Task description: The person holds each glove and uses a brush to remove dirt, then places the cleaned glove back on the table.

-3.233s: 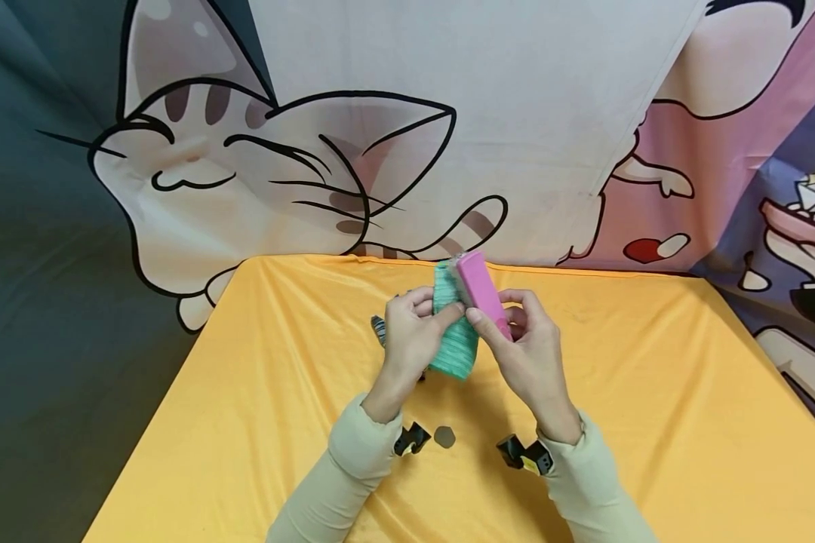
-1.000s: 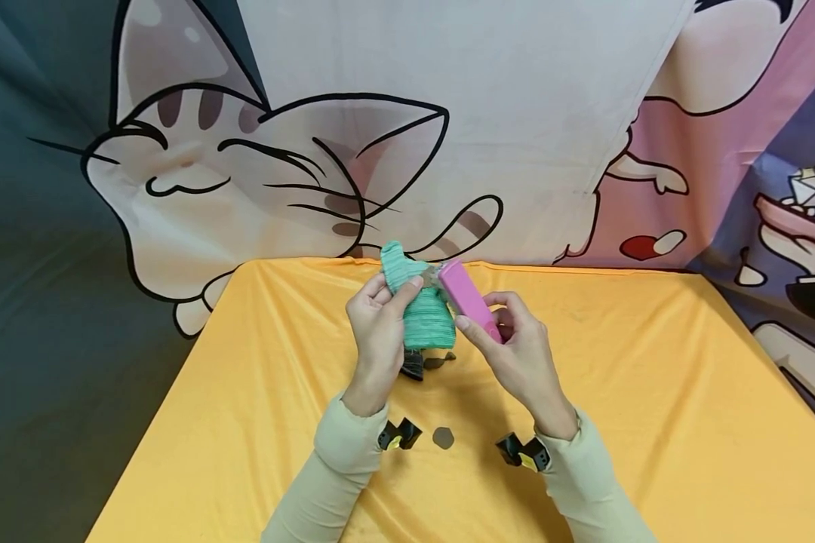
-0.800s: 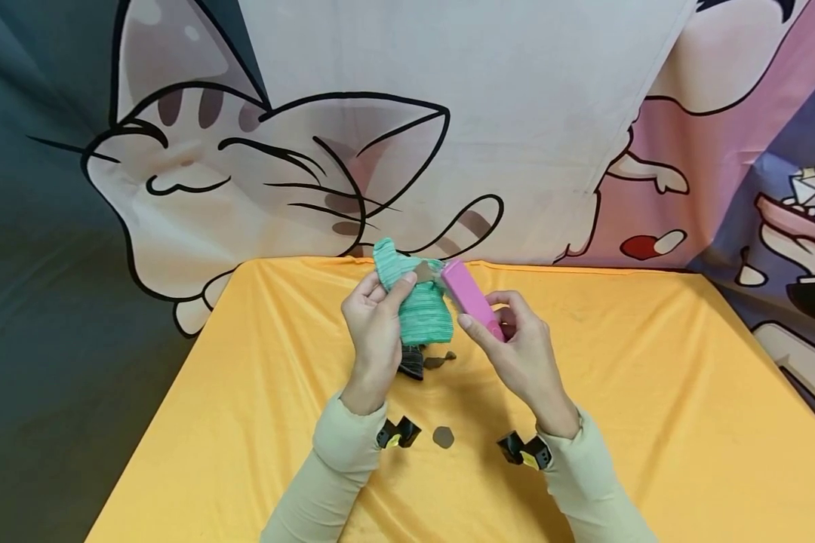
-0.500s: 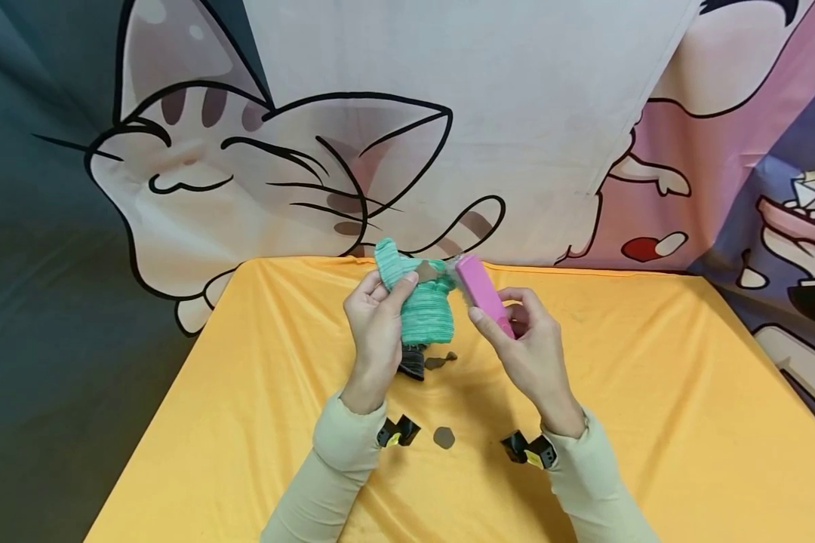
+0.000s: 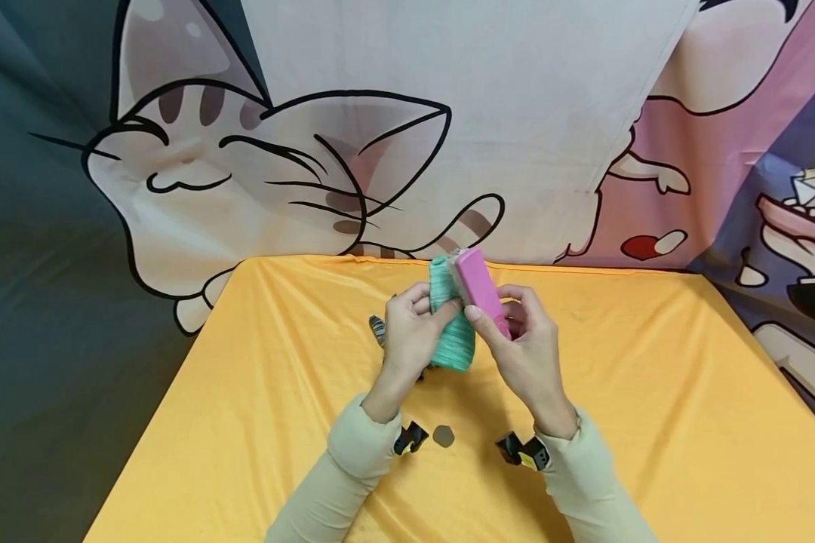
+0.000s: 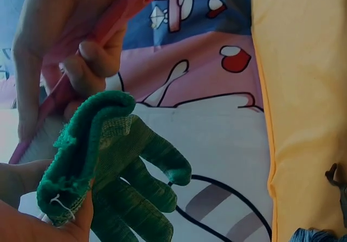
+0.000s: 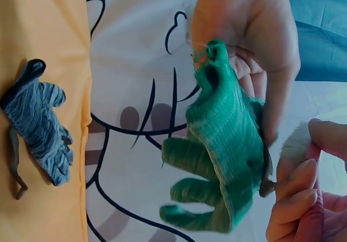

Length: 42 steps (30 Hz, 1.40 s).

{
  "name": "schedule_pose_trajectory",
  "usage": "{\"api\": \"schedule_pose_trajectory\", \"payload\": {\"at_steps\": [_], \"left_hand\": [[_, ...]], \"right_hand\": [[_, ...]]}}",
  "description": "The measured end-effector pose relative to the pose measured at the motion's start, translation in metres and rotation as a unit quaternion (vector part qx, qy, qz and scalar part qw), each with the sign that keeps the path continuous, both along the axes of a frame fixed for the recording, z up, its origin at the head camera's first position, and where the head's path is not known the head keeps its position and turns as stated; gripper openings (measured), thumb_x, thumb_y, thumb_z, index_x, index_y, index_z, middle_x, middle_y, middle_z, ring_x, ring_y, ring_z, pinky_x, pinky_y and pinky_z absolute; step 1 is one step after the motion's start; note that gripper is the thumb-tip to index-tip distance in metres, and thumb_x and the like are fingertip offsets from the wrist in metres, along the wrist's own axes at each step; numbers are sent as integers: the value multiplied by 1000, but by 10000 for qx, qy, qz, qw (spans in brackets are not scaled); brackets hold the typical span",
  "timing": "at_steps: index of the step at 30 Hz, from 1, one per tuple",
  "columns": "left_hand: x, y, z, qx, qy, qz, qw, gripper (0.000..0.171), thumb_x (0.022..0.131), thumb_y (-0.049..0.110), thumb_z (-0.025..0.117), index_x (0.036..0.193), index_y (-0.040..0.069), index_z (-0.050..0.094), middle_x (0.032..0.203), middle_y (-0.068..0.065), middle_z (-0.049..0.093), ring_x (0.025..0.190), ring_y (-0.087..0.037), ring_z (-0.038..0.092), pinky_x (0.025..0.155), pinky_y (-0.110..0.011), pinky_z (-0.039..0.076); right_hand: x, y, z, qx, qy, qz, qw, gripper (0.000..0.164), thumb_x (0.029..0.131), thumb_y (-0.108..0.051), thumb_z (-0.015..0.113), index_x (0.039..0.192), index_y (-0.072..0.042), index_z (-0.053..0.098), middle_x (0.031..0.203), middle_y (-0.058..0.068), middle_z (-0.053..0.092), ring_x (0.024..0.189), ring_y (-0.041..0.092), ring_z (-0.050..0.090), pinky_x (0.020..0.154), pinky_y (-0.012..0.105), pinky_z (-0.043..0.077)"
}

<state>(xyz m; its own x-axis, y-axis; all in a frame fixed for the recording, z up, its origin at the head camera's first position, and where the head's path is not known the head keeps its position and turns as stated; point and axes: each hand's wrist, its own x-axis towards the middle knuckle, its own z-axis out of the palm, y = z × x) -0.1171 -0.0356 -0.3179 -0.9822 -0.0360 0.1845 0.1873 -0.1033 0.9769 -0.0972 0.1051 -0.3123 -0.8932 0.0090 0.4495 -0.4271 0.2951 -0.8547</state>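
My left hand (image 5: pixel 410 335) grips a green knitted glove (image 5: pixel 453 347) above the table, its thumb across the fabric. In the right wrist view, a thin dark brown piece (image 7: pixel 267 171) lies along the glove's edge by that thumb; I cannot tell what it is. My right hand (image 5: pixel 533 351) holds a pink brush (image 5: pixel 482 290), its fingers and thumb around the handle. Pale bristles (image 7: pixel 295 144) face the glove; in the head view they appear at its right edge, though contact cannot be told. Several glove fingers hang free in the left wrist view.
A grey-and-black striped glove (image 7: pixel 38 122) lies on the yellow tablecloth (image 5: pixel 244 422), mostly behind my left hand in the head view. Beside it lies a thin brown scrap (image 7: pixel 15 160). A flat brownish disc (image 5: pixel 444 436) sits between my wrists. A cartoon-printed curtain (image 5: pixel 516 113) hangs behind the table.
My left hand has shifted right, turning the green glove from its broad side to a narrower upright view beside the bristles. The brown piece has gone from the head view. My right hand barely moved.
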Motion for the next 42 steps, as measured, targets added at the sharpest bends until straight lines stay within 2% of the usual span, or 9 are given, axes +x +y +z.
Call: {"api": "schedule_pose_trajectory", "payload": {"at_steps": [4,8,15,22,29,32,37,40,42], "left_hand": [[4,2,5,-188,-30,61,9998,18,84,3,63,99,-6,63,86,-22,68,72,-27,68,65,-37,55],[3,1,5,-31,-110,187,9998,17,83,2,62,99,-7,63,86,-22,68,72,-24,68,65,-36,55],[-13,-4,-19,560,-18,557,9969,22,80,6,69,100,-2,65,86,-18,69,73,-25,68,64,-37,55],[-16,-13,-16,1338,-28,627,9890,22,78,1,69,99,-3,64,89,-20,68,76,-29,68,68,-41,54],[-17,-22,-13,2031,-139,596,9773,27,79,0,68,104,-6,61,96,-22,66,88,-31,66,77,-41,52],[-18,-24,-12,2178,-238,551,9741,29,79,2,69,106,-6,60,97,-21,66,90,-30,65,79,-41,52],[-20,-27,-12,2038,-151,744,9761,28,80,4,69,105,-4,60,93,-19,67,86,-29,65,78,-40,52],[-19,-26,-12,1654,-136,746,9833,26,79,4,69,104,-2,62,90,-18,68,80,-28,67,73,-41,54],[-18,-24,-12,1304,-179,594,9895,25,79,3,69,102,-1,63,88,-17,69,77,-27,67,70,-41,54]], "right_hand": [[-1,-3,-1,162,-101,-8,9998,32,81,-9,69,107,1,53,73,13,62,53,15,53,45,22,42],[-1,-3,-2,318,-237,-46,9992,33,81,-11,70,108,-1,53,74,12,63,54,16,53,45,22,42],[0,-4,0,530,-365,-22,9979,34,81,-12,70,108,-1,53,75,12,63,55,17,51,46,23,42],[0,-5,-1,683,-492,-39,9964,33,81,-13,70,106,-1,53,73,11,61,53,17,49,46,23,40],[-14,4,-27,735,-475,8,9962,35,80,-28,72,106,-12,55,72,5,60,55,17,49,45,25,40],[-15,6,-28,786,-511,-40,9956,35,80,-31,71,106,-14,55,74,4,61,56,16,50,46,25,40],[-7,4,-13,792,-478,-147,9956,32,81,-21,71,106,-7,55,73,8,62,56,18,50,47,24,39],[-2,2,-4,611,-388,-173,9972,32,82,-15,70,107,-3,54,74,11,62,55,18,51,46,23,41],[-2,2,-4,415,-361,-158,9984,32,82,-14,70,107,-3,54,74,11,62,53,17,52,45,23,42]]}}
